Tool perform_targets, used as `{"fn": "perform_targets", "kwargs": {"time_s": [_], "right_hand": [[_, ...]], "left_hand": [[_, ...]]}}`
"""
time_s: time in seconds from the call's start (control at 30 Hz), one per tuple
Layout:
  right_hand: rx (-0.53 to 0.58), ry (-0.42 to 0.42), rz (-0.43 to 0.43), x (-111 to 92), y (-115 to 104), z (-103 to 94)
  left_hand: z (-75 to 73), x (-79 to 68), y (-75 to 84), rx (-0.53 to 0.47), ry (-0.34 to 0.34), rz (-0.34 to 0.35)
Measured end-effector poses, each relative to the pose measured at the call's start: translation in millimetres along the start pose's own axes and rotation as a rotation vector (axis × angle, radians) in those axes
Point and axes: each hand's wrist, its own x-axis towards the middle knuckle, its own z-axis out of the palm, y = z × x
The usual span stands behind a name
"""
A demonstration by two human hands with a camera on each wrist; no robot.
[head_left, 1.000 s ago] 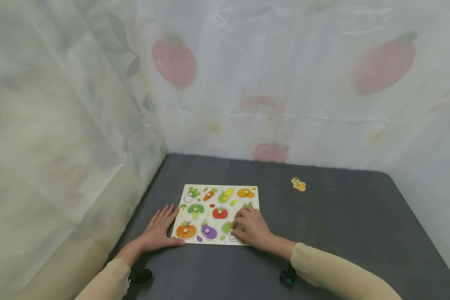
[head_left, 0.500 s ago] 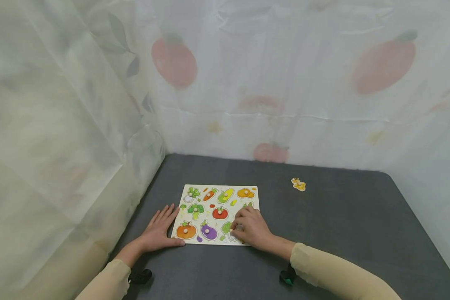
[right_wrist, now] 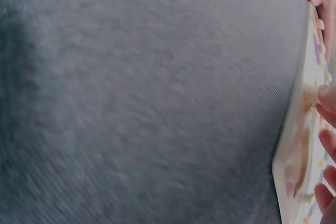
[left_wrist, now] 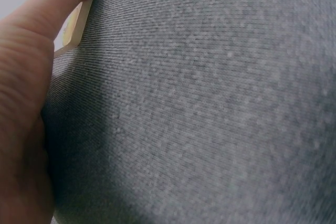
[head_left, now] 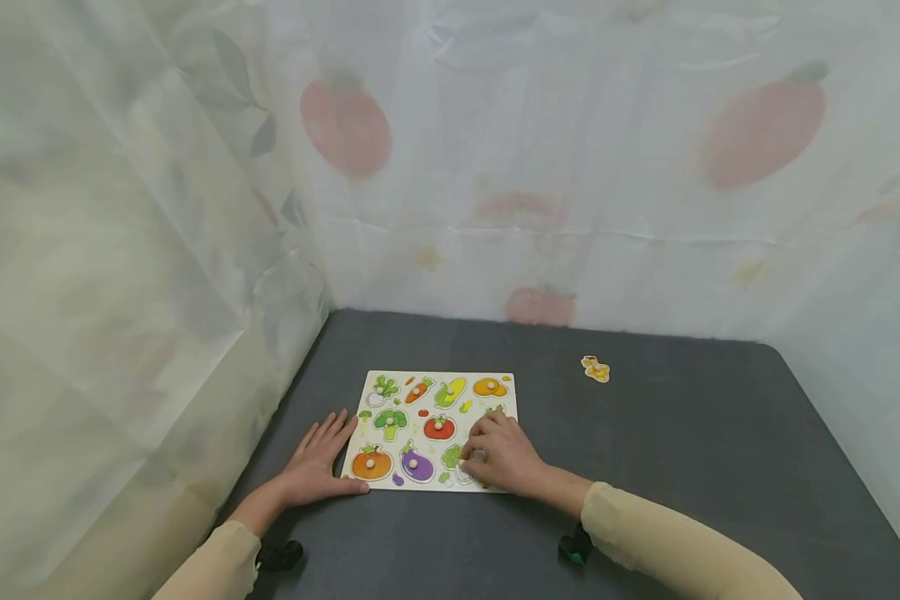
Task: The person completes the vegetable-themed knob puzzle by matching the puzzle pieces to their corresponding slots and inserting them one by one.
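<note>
A pale knob puzzle board (head_left: 390, 374) with vegetable pieces lies on the dark table in the head view. Along its left edge rests my left hand (head_left: 317, 467), fingers spread, thumb reaching the near left corner. My right hand (head_left: 504, 457) is over the board's right part, thumb and finger pinching at the leafy green puzzle piece (head_left: 452, 456) with a white stem. That hand partly hides this piece and the board's right side. Pumpkin (head_left: 372, 463), eggplant (head_left: 417, 464), tomato (head_left: 439, 427) and broccoli (head_left: 390, 423) pieces sit in the board. The left wrist view shows the left thumb (left_wrist: 58, 1) against the board's corner.
A loose yellow puzzle piece (head_left: 595, 369) lies on the dark tabletop (head_left: 682, 450), right of and beyond the board. Fruit-printed white sheeting (head_left: 607, 167) hangs behind the table's far edge, and more sheeting (head_left: 157, 333) borders it at left.
</note>
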Motion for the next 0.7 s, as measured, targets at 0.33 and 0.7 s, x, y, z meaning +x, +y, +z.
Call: {"fn": "perform_targets", "kwargs": {"time_s": [0.33, 0.7], "right_hand": [[0.095, 0.109, 0.218, 0.6, 44.9, -39.0], [-0.051, 0.263, 0.604, -27.1, 140.6, -80.1]], "left_hand": [[0.4, 0.0, -1.1, -0.016, -0.001, 0.001], [0.6, -0.3, -0.4, -0.019, -0.012, -0.006]]}}
